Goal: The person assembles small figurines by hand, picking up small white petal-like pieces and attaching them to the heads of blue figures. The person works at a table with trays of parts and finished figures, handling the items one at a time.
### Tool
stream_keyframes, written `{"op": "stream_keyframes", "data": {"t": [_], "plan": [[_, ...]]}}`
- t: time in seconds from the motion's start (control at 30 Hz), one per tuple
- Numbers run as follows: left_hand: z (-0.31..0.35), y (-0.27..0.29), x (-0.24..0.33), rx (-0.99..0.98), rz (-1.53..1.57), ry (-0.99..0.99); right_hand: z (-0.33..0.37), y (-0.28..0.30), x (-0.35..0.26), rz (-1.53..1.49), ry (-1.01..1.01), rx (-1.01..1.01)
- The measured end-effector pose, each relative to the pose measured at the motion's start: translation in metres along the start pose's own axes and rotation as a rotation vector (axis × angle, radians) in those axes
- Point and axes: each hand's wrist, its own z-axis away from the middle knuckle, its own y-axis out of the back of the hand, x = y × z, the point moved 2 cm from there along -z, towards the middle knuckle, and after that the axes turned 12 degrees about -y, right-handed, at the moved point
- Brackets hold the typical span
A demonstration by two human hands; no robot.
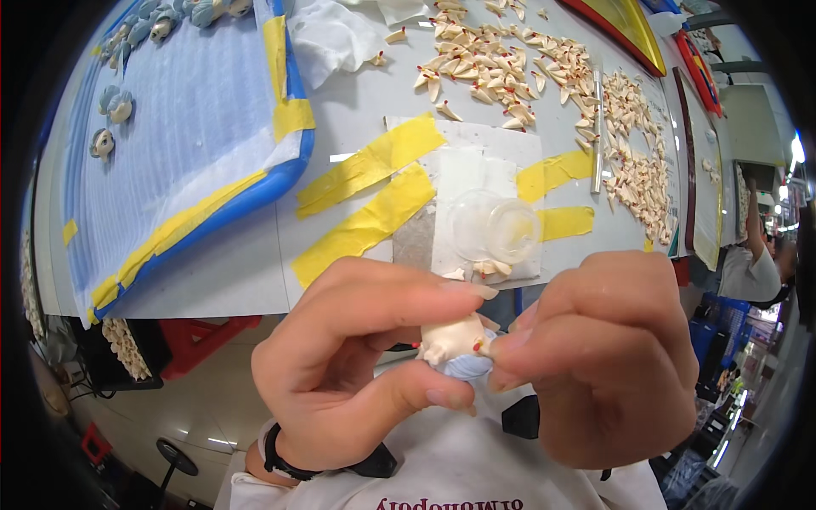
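Note:
My left hand [340,357] holds a small cream doll figure [450,334] between thumb and fingers, in front of my chest near the table's edge. The figure has a pale blue, ridged part [467,367] on its lower side and small red spots. At its right side, the thumb and forefinger of my right hand [616,361] are pinched together on a tiny cream piece [487,343] with a red tip. That piece touches the figure; most of it is hidden by my fingertips. Just beyond the hands, a few loose cream pieces [491,268] lie on the work mat.
A transparent round dish [510,229] stands on the mat [416,238], held by yellow tape [365,229]. Red-tipped cream pieces [484,64] pile up behind, beside a metal rod [597,127]. A blue-rimmed tray [297,166] with blue-haired doll heads [116,104] is at left; white tissue [331,38] lies behind.

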Motion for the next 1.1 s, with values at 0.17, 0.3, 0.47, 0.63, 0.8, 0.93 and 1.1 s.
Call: {"op": "stream_keyframes", "data": {"t": [0.17, 0.3, 0.47, 0.63, 0.8, 0.93, 1.1], "plan": [[0.004, 0.003, 0.001, -0.038, -0.128, -0.070, -0.005, -0.004, -0.001, -0.035, 0.116, 0.030], [-0.001, 0.002, 0.005, -0.080, -0.219, -0.165, 0.004, -0.009, 0.007, -0.350, -0.090, -0.072], [-0.019, -0.011, 0.014, -0.425, -0.491, -0.393, 0.026, -0.007, 0.020, -0.882, -0.342, -0.097], [-0.024, -0.001, 0.044, -0.389, -1.043, -0.557, 0.027, 0.057, 0.065, -0.477, -0.552, 0.296], [-0.049, 0.106, 0.088, -0.146, -1.267, -0.343, 0.082, 0.164, 0.231, 0.261, -0.773, 0.522], [-0.081, 0.167, 0.108, -0.186, -1.318, -0.227, 0.097, 0.172, 0.247, 0.436, -0.852, 0.453], [-0.142, 0.194, 0.116, -0.274, -1.442, -0.005, 0.052, 0.146, 0.191, 0.256, -0.681, 0.394]]}}
